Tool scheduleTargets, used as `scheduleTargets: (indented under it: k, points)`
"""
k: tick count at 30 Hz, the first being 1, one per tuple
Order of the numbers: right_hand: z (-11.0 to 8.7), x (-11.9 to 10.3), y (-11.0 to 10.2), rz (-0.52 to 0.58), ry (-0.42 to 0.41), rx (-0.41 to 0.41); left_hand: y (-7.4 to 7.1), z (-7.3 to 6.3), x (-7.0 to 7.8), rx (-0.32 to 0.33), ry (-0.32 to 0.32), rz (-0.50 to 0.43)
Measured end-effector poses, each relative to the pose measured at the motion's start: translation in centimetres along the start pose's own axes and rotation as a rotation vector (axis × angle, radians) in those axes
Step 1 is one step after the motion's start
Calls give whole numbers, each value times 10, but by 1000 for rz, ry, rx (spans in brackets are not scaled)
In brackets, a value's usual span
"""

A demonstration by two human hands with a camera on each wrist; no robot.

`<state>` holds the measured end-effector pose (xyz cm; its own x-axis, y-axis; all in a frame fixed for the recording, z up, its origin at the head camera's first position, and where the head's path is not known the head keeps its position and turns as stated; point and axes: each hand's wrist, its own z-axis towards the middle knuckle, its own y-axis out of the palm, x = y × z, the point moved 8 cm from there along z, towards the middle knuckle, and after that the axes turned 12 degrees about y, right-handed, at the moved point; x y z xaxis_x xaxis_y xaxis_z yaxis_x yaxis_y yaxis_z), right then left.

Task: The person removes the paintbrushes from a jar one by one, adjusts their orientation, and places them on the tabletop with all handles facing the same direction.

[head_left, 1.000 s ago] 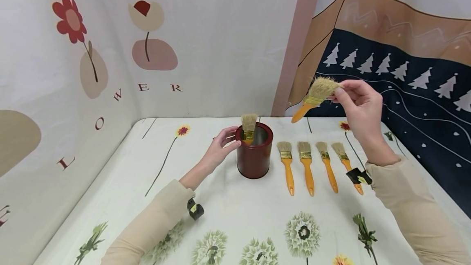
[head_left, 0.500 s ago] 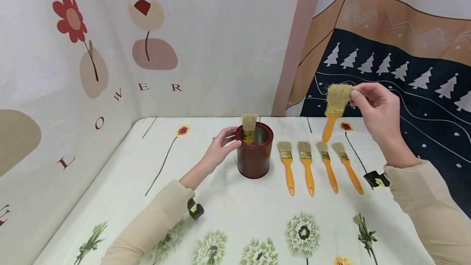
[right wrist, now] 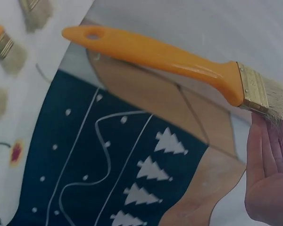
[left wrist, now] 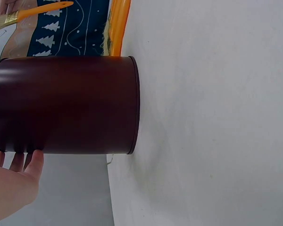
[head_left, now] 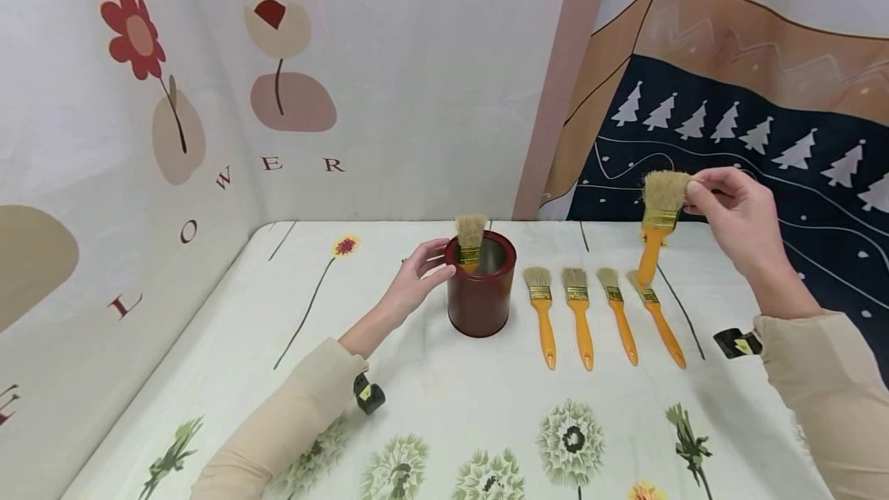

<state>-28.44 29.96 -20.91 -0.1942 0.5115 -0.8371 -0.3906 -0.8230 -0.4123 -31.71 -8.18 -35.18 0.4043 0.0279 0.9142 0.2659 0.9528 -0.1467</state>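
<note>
My right hand (head_left: 738, 211) pinches a paintbrush (head_left: 660, 211) by the side of its bristles, so the orange handle hangs down. In the right wrist view that paintbrush (right wrist: 165, 56) shows its handle and brass-coloured ferrule, with my fingers (right wrist: 259, 141) at the bristles. A dark red can (head_left: 481, 301) stands upright and topless on the table; another paintbrush (head_left: 470, 239) sits in it, bristles up. My left hand (head_left: 415, 284) touches the can's left side near the rim with extended fingers. The left wrist view shows its fingertips against the can wall (left wrist: 66, 106).
Right of the can lies a row of several paintbrushes, bristles away from me, from the nearest paintbrush (head_left: 540, 315) to the far-right paintbrush (head_left: 658, 319). A flower-printed white cloth (head_left: 430, 407) covers the table. Printed curtains (head_left: 417, 83) stand behind and to the sides.
My right hand has moved right and slightly down with the paintbrush, whose handle has swung from slanting left to nearly straight down. My left hand and the can have stayed still.
</note>
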Motion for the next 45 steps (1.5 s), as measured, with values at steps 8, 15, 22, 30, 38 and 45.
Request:
scheduleTargets:
  k: [8, 15, 22, 30, 38, 45]
  points:
    - [10, 28, -10, 13, 109, -41, -1, 0, 0, 1, -5, -4]
    - [20, 55, -18, -21, 171, -52, 2, -2, 13, -13, -22, -21]
    - [26, 90, -17, -110, 243, -113, -1, 0, 0, -2, 7, -6]
    - [61, 205, -18, -105, 361, -137, -1, -1, 0, 6, 1, 6]
    - [90, 315, -11, -226, 343, -118, 0, -1, 0, -4, -11, 5]
    - [76, 313, 0, -252, 388, -140, 2, 0, 3, -22, -34, -23]
